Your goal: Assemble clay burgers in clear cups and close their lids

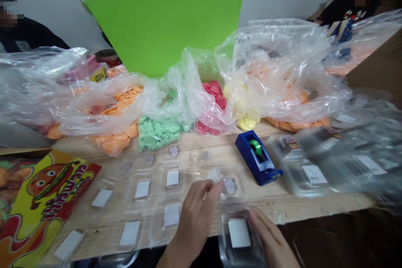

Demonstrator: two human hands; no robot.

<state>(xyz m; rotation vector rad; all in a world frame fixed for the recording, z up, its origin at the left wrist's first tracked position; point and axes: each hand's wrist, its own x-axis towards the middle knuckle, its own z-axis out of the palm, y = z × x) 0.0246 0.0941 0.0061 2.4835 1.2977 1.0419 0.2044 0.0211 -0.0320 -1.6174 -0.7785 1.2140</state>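
Note:
My right hand (270, 234) grips the side of a clear plastic clamshell box (228, 246) with a white label (239, 233) at the table's front edge. Just left of it, my left hand (196, 211) has its fingers curled together over the table. What they hold, if anything, is too blurred to make out. Beside those fingertips lies an open clear tray with a greyish-purple shape (230, 185) in it. Several more open clear trays spread to the left, some with white labels (172, 214).
A blue tape dispenser (258, 159) with green tape stands right of centre. Stacked clear boxes (307, 178) fill the right side. Plastic bags of green (160, 132), red, yellow and orange pieces line the back. A colourful printed box (47, 201) is at left. Two people are beyond the table.

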